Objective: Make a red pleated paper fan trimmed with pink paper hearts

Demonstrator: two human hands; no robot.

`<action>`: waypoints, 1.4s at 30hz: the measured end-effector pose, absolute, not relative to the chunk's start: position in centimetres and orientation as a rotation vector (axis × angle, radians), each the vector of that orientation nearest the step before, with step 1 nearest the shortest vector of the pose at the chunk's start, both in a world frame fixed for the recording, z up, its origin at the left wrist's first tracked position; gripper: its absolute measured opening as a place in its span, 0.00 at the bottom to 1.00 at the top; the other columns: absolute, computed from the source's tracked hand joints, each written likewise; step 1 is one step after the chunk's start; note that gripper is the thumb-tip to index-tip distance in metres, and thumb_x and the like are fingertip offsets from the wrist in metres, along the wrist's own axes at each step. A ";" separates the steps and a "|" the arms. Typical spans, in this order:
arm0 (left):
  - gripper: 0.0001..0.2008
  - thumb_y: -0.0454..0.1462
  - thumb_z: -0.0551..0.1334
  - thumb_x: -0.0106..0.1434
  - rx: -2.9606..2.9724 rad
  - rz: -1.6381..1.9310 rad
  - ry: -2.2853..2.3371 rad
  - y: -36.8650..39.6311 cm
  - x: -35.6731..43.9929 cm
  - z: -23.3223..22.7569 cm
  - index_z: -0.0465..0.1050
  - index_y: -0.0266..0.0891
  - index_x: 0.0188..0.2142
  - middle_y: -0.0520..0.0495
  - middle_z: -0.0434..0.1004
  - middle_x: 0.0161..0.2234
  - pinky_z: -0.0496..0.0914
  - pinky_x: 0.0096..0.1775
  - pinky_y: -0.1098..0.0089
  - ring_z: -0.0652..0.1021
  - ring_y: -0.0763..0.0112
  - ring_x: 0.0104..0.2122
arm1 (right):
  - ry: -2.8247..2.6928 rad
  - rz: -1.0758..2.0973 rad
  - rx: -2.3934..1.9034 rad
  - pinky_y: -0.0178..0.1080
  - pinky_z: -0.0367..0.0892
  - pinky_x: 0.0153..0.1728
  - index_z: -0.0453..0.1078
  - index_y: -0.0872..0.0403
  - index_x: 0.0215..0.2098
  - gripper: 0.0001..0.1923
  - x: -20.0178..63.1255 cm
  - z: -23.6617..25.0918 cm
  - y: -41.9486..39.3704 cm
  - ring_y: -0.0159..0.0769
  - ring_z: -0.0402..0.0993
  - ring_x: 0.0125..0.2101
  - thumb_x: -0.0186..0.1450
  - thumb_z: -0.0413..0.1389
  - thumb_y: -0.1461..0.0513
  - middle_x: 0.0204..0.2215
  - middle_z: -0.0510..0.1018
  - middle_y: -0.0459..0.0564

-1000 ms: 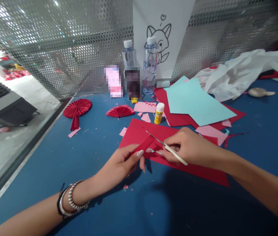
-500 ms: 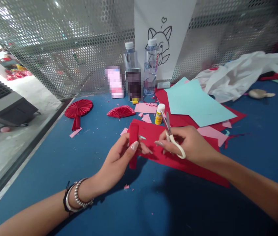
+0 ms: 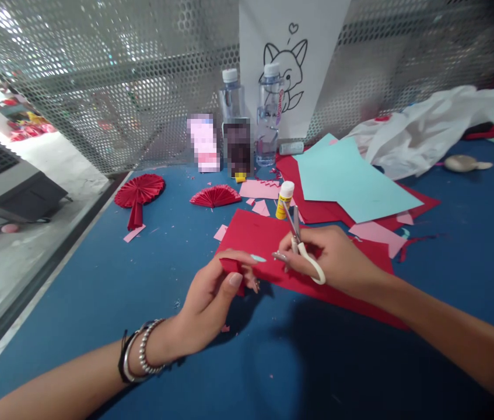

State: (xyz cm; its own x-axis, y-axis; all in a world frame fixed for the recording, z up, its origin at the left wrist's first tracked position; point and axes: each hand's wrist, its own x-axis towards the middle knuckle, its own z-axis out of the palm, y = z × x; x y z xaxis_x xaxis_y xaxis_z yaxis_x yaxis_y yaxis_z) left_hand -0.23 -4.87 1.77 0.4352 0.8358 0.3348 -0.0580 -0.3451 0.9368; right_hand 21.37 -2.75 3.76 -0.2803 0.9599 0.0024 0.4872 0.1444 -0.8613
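Note:
My left hand [image 3: 216, 294] pinches a small folded strip of red paper [image 3: 232, 268], mostly hidden by the fingers, just above the blue table [image 3: 150, 274]. My right hand [image 3: 334, 259] grips white-handled scissors [image 3: 301, 248] with the blades pointing up and away, towards a yellow glue bottle [image 3: 284, 200]. Both hands hover over a large red paper sheet [image 3: 255, 233] lying flat on the table. The two hands are close together, a finger's width apart.
Two red pleated paper fans [image 3: 138, 192] [image 3: 215, 196] lie at the back left. Light blue paper [image 3: 347, 181] covers more red sheets at the right. Two water bottles [image 3: 268, 116] stand against the perforated metal wall. A white plastic bag [image 3: 430, 128] lies far right. Pink scraps are scattered about.
My left hand has turned the red strip from upright to tucked down in its fingers and dropped slightly. The scissors stay raised in my right hand, blades up.

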 end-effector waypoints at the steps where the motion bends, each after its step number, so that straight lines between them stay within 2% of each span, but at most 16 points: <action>1: 0.10 0.39 0.48 0.68 1.670 1.098 0.695 -4.9 -0.2 1.7 0.65 0.43 0.43 0.51 0.68 0.30 0.67 0.35 0.71 0.71 0.73 0.31 | -1.857 1.042 -1.378 0.31 0.59 0.21 0.69 0.55 0.27 0.13 21.4 3.7 -2.8 0.29 0.64 0.20 0.57 0.56 0.52 0.18 0.70 0.45; 5: 0.12 0.41 0.47 0.68 1.668 1.143 0.718 -4.8 -0.1 1.3 0.65 0.40 0.36 0.51 0.65 0.27 0.64 0.33 0.71 0.68 0.74 0.28 | -1.855 1.070 -1.371 0.31 0.61 0.22 0.69 0.55 0.27 0.13 21.3 3.8 -2.9 0.29 0.66 0.20 0.57 0.56 0.52 0.20 0.72 0.45; 10: 0.14 0.43 0.47 0.67 1.621 1.206 0.726 -4.9 0.2 0.8 0.62 0.39 0.31 0.51 0.62 0.26 0.62 0.31 0.70 0.66 0.74 0.26 | -1.710 1.132 -1.313 0.33 0.64 0.27 0.71 0.55 0.31 0.12 20.4 2.9 -3.1 0.31 0.70 0.25 0.56 0.58 0.54 0.25 0.75 0.47; 15: 0.13 0.44 0.48 0.67 1.528 1.249 0.828 -5.2 0.8 0.7 0.61 0.40 0.31 0.53 0.61 0.24 0.61 0.30 0.71 0.64 0.74 0.25 | -1.593 1.351 -1.183 0.33 0.65 0.29 0.71 0.53 0.41 0.20 17.9 0.1 -4.1 0.32 0.70 0.28 0.51 0.63 0.56 0.29 0.76 0.47; 21: 0.12 0.44 0.48 0.67 1.445 1.288 0.905 -5.6 1.5 1.0 0.60 0.40 0.32 0.54 0.60 0.25 0.59 0.27 0.74 0.61 0.76 0.24 | -1.726 1.217 -1.263 0.30 0.57 0.22 0.70 0.56 0.28 0.09 15.6 -2.0 -5.2 0.28 0.62 0.22 0.51 0.60 0.59 0.21 0.70 0.42; 28: 0.15 0.44 0.45 0.67 1.534 1.230 0.833 -6.2 1.4 1.2 0.64 0.39 0.34 0.50 0.65 0.30 0.65 0.34 0.71 0.68 0.73 0.30 | -1.607 1.279 -1.237 0.30 0.60 0.24 0.69 0.56 0.24 0.05 15.3 -2.1 -5.3 0.29 0.65 0.23 0.53 0.57 0.61 0.19 0.69 0.42; 31: 0.15 0.43 0.46 0.68 1.653 1.198 0.814 -6.2 1.1 1.6 0.66 0.38 0.34 0.49 0.67 0.30 0.65 0.36 0.72 0.70 0.73 0.30 | -1.599 1.311 -1.222 0.30 0.59 0.24 0.69 0.56 0.23 0.06 15.6 -1.9 -5.5 0.28 0.64 0.22 0.54 0.56 0.61 0.19 0.68 0.41; 34: 0.14 0.40 0.47 0.68 1.709 1.146 0.807 -6.1 0.9 2.0 0.68 0.37 0.35 0.48 0.71 0.29 0.67 0.36 0.72 0.72 0.74 0.30 | -1.633 1.289 -1.229 0.29 0.56 0.22 0.65 0.56 0.19 0.10 15.8 -1.8 -5.6 0.27 0.60 0.21 0.56 0.54 0.60 0.17 0.65 0.41; 42: 0.14 0.39 0.51 0.66 1.768 1.059 0.923 -6.2 0.2 2.6 0.74 0.38 0.36 0.45 0.78 0.30 0.72 0.36 0.71 0.77 0.69 0.30 | -1.843 1.054 -1.321 0.28 0.52 0.19 0.62 0.57 0.18 0.14 16.1 -1.5 -5.3 0.26 0.55 0.20 0.56 0.54 0.56 0.16 0.57 0.41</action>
